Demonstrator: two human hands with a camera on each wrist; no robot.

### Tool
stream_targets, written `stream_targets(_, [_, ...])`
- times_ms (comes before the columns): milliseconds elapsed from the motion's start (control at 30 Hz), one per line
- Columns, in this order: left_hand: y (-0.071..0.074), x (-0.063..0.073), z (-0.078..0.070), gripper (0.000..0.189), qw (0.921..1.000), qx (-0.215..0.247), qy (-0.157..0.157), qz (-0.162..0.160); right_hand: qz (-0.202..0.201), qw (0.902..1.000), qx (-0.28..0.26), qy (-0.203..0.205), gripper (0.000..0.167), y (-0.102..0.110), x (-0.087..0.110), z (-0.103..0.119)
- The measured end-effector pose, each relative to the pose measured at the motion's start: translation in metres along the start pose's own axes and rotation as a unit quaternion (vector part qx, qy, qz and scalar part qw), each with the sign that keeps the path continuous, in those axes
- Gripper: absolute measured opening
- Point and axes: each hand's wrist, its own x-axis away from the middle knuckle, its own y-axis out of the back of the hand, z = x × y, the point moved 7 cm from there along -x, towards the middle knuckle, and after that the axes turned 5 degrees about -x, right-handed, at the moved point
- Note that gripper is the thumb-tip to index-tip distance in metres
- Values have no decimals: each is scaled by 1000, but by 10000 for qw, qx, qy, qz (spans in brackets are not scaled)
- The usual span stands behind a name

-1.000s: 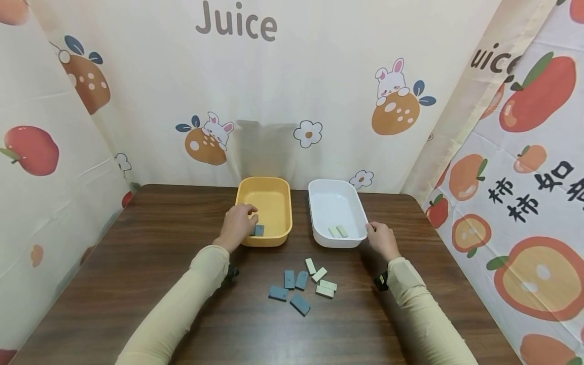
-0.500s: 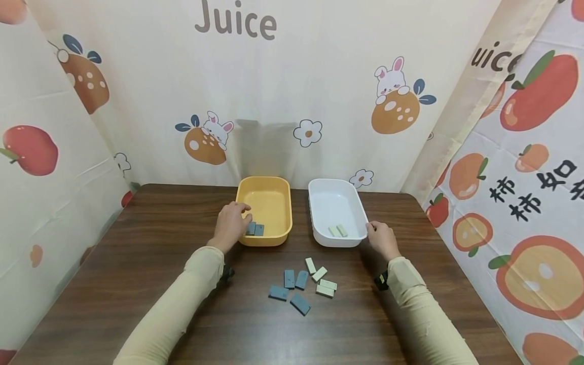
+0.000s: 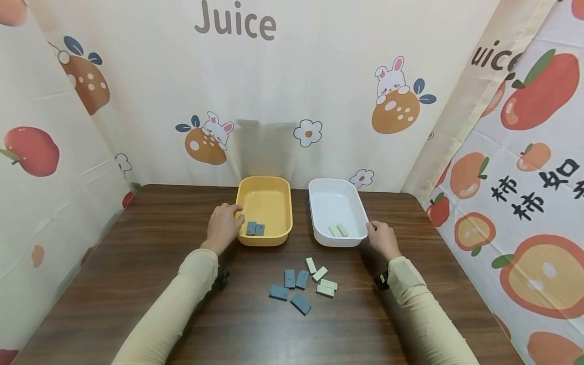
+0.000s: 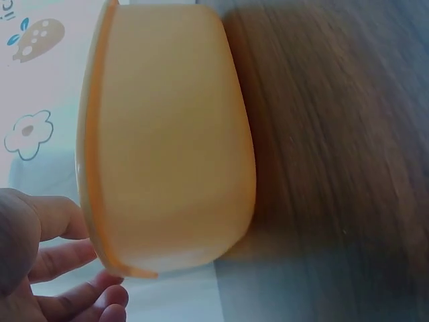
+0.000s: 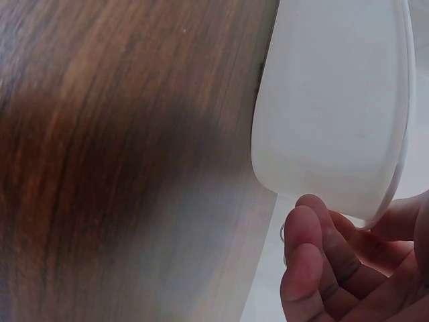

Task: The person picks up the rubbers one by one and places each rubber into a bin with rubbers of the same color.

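Note:
My left hand (image 3: 222,227) is at the left rim of a yellow plastic bin (image 3: 287,203), its fingers loosely bent and no block visible in them. In the left wrist view, its fingertips (image 4: 80,228) lie close to the rim; firm contact is unclear. Two blue-grey rectangular blocks (image 3: 259,230) lie inside, side by side near the front wall. My right hand (image 3: 384,240) pinches the front right rim of a white plastic bin (image 3: 335,195), thumb and curled fingers (image 5: 303,228) about its edge. Two pale green blocks (image 3: 342,230) lie in that bin.
On the brown wooden table (image 3: 255,334), several blue-grey blocks (image 3: 300,303) and several pale green blocks (image 3: 326,291) lie loose in front of the bins. A fruit-printed curtain (image 3: 274,76) hangs behind the table, with more printed cloth (image 3: 524,203) at the right.
My left hand has drawn back leftward from inside the yellow bin to its left rim, uncovering the two blue-grey blocks there. My right hand stays on the white bin.

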Motion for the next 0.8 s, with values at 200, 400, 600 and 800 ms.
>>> stream_targets(200, [3, 2, 6, 33, 9999, -90, 35, -68, -16, 10000, -13, -13, 43, -1, -1, 0])
stream_targets(400, [2, 5, 11, 39, 9997, -106, 170, 134, -30, 10000, -30, -7, 44, -1, -1, 1])
stream_targets(600, [0, 7, 13, 41, 9993, -33, 243, 280, 1, 10000, -29, -46, 44, -1, 0, 0])
stream_targets(800, [1, 9, 14, 39, 9997, 153, 150, 80, -4, 10000, -41, -52, 44, 0, 1, 0])
